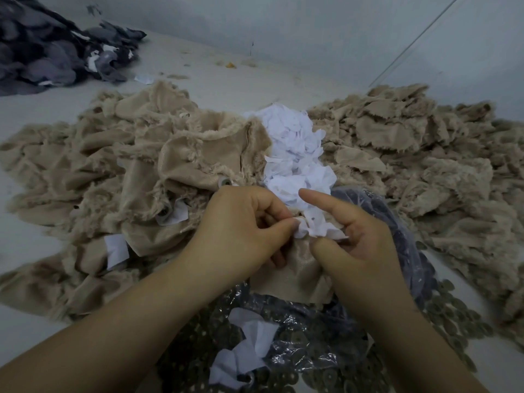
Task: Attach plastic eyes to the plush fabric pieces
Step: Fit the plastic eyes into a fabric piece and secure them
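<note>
Both hands (241, 222) pinch white patch (314, 229) on plush piece (295, 276); patch heap (295, 148) behind, plush piles (99, 171) left and right, washer bag (312, 336) below.

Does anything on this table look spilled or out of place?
Yes. Small round washers have spilled out of the clear plastic bag and lie loose on the table at lower right. A few white fabric scraps lie on the bag, away from the main white pile. The beige plush heaps look messy but sorted.
</note>
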A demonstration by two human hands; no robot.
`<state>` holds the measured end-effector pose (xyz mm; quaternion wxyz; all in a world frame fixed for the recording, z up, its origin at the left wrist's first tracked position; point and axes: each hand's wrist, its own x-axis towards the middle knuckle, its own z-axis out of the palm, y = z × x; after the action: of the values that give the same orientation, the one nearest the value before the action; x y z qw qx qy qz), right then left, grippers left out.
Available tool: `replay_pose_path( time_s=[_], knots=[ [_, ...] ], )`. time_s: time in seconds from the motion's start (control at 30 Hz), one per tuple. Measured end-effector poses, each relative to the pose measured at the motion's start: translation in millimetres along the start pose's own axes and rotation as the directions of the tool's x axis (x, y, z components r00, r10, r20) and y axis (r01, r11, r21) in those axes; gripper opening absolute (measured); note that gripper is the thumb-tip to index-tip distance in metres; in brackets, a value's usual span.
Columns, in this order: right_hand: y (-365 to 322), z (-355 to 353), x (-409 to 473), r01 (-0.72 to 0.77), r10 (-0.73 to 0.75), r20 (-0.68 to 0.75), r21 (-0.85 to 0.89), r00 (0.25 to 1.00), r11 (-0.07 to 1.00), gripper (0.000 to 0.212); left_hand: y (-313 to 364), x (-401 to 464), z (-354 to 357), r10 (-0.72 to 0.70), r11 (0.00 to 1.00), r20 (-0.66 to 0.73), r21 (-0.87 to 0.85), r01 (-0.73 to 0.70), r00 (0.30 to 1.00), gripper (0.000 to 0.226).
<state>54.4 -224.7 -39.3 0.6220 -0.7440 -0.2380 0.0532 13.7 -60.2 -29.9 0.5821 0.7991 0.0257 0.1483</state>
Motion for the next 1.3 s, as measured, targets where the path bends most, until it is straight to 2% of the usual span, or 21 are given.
replay_pose_path(
  time_s=[0.1,0.2,0.3,0.37,0.5,0.6,0.7,0.77,0.83,0.93,1.03,1.17,1.23,1.3],
  knots=[
    [-2,2,-1,0.017,-0.017,0.029,0.011,0.999,1.0,0.046,0,0,0,-0.011,1.0,-0.009,-0.002,0.011,1.0,0.014],
    [0,4,0,0.028,-0.03,-0.028,-0.056,0.999,0.998,0.053,-2,-1,2,-0.01,0.999,0.0,-0.034,0.01,1.0,0.014],
    [5,2,2,0.001,-0.006,-0.065,-0.078,0.998,0.997,0.036,-3,-2,3,-0.029,0.996,0.027,-0.085,0.031,0.999,0.013],
    [6,0,3,-0.005,-0.002,-0.076,-0.091,0.997,0.996,0.034,-2,0,0,-0.052,0.987,0.063,-0.148,0.061,0.997,0.011],
    [5,1,3,-0.02,0.017,-0.046,-0.063,0.999,0.998,0.039,1,3,-8,-0.113,0.943,0.152,-0.295,0.154,0.982,0.014],
    [3,1,3,-0.013,0.01,-0.075,-0.041,0.997,0.999,0.038,1,5,-11,-0.15,0.904,0.204,-0.367,0.218,0.967,0.022],
    [3,4,3,-0.023,0.025,-0.117,0.013,0.993,1.0,0.038,0,5,-10,-0.155,0.887,0.199,-0.402,0.225,0.968,0.015],
    [5,4,3,-0.019,0.023,-0.125,0.029,0.992,0.999,0.038,-2,4,-7,-0.141,0.901,0.158,-0.39,0.193,0.977,0.007],
    [5,4,2,-0.024,0.033,-0.124,0.067,0.992,0.997,0.037,-3,2,-5,-0.125,0.916,0.112,-0.369,0.158,0.986,0.012],
    [6,2,1,-0.027,0.035,-0.102,0.077,0.994,0.997,0.038,-3,0,-3,-0.069,0.957,0.037,-0.279,0.077,0.997,0.009],
    [4,3,-1,-0.01,0.01,-0.085,-0.008,0.996,1.0,0.038,-4,-2,0,0.056,0.998,-0.037,-0.039,-0.058,0.998,0.015],
    [-1,4,-2,0.011,-0.021,-0.116,-0.086,0.993,0.996,0.043,-5,-5,2,0.267,0.931,-0.053,0.272,-0.244,0.962,0.019],
    [-6,5,-2,0.019,-0.035,-0.147,-0.109,0.989,0.994,0.049,-5,-4,1,0.281,0.923,-0.037,0.283,-0.26,0.959,0.018],
    [-6,5,-2,0.024,-0.042,-0.15,-0.12,0.988,0.993,0.054,-4,0,-3,0.174,0.974,0.007,0.148,-0.173,0.985,0.016]
  ],
)
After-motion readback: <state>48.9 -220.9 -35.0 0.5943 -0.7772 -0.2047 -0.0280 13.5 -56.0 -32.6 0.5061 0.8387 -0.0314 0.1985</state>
